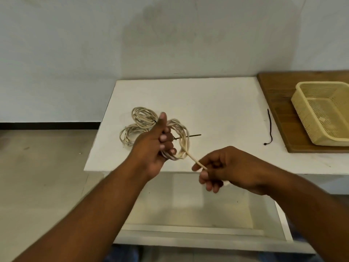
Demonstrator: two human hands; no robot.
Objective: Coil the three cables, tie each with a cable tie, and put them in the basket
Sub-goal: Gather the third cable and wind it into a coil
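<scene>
My left hand (pixel 158 146) grips a cream cable coil (pixel 182 140) above the white table (pixel 217 103), thumb up. A thin black cable tie (pixel 192 136) pokes out to the right through this coil. My right hand (pixel 224 167) pinches the coil's loose end (pixel 195 159), pulled taut toward me. Behind my left hand two more cream coils lie on the table: one (pixel 144 116) with a dark tie on it, the other (pixel 127 135) to its lower left. Another black cable tie (pixel 269 127) lies loose at the table's right. The yellow basket (pixel 302 108) holds nothing.
The basket stands on a brown wooden board (pixel 273 91) at the right, part out of view. A white open drawer (pixel 188 210) juts out below the table's front edge. Bare floor (pixel 37 176) lies to the left.
</scene>
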